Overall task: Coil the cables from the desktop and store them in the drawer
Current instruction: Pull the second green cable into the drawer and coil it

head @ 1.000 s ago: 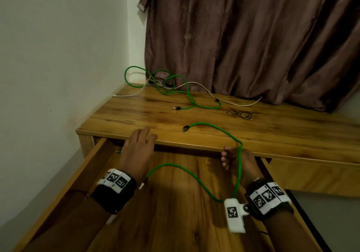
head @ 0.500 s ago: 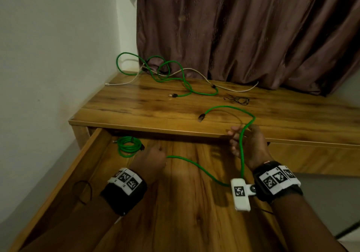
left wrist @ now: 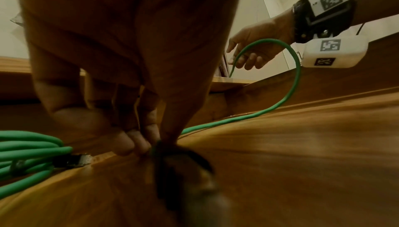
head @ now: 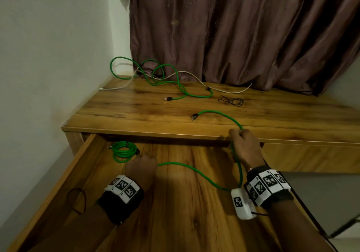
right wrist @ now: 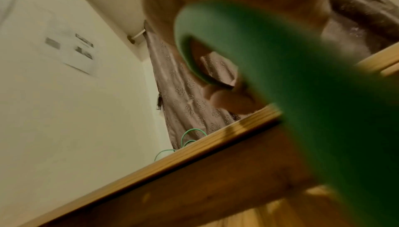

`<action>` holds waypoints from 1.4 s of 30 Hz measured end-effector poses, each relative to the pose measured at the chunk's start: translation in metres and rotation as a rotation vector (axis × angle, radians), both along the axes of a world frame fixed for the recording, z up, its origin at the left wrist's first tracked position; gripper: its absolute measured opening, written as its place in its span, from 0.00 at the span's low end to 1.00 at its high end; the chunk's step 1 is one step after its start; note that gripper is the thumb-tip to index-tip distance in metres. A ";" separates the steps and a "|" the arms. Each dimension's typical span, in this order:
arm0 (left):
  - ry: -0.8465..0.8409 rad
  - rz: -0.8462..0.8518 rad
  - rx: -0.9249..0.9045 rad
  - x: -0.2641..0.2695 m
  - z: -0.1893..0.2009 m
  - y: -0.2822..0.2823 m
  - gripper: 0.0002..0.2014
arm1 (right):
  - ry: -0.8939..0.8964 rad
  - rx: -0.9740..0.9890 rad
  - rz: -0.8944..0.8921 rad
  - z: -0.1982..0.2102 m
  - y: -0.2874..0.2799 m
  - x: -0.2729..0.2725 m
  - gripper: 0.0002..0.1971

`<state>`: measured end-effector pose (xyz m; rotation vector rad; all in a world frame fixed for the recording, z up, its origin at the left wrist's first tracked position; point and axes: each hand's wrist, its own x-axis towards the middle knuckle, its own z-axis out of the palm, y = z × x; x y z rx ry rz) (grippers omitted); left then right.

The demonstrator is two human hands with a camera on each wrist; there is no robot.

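Green cable (head: 196, 171) is stretched between both hands above the open drawer (head: 58, 175); compared with one second ago, when the left hand was laid flat near the desk edge, a coiled green bundle (head: 123, 151) is now uncovered in the far left corner of the drawer. The left hand (head: 141, 167) is now drawn back, low over the drawer floor and just beside this bundle. Its fingers (left wrist: 129, 142) are curled and pinched together at one end of the cable, which is seen clearly in the left wrist view. The right hand (head: 245, 147) is kept at the front edge of the desktop (head: 136, 113), as before, and its fingers are closed round the cable where it bends down from the desktop into the drawer. From this hand the free end with its dark plug (head: 194, 117) is led back onto the desktop. More cables remain tangled at the far side, near the curtain (head: 233, 27): another green one (head: 175, 88), a white one (head: 229, 90) and a thin black one (head: 232, 101). A thin dark loop (head: 77, 200) is seen at the near left of the drawer.
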<state>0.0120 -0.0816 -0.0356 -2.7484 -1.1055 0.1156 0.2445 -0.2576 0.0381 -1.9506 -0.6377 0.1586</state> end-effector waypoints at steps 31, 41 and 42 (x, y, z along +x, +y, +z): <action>-0.889 -0.585 -1.017 -0.013 0.025 -0.051 0.16 | -0.729 0.090 0.596 -0.059 0.034 -0.069 0.09; -0.294 -0.604 -1.815 -0.006 0.023 -0.079 0.38 | -0.958 0.158 0.789 -0.043 0.040 -0.095 0.14; -0.275 -0.626 -1.819 -0.005 0.022 -0.080 0.37 | -0.886 0.106 0.788 -0.044 0.037 -0.094 0.16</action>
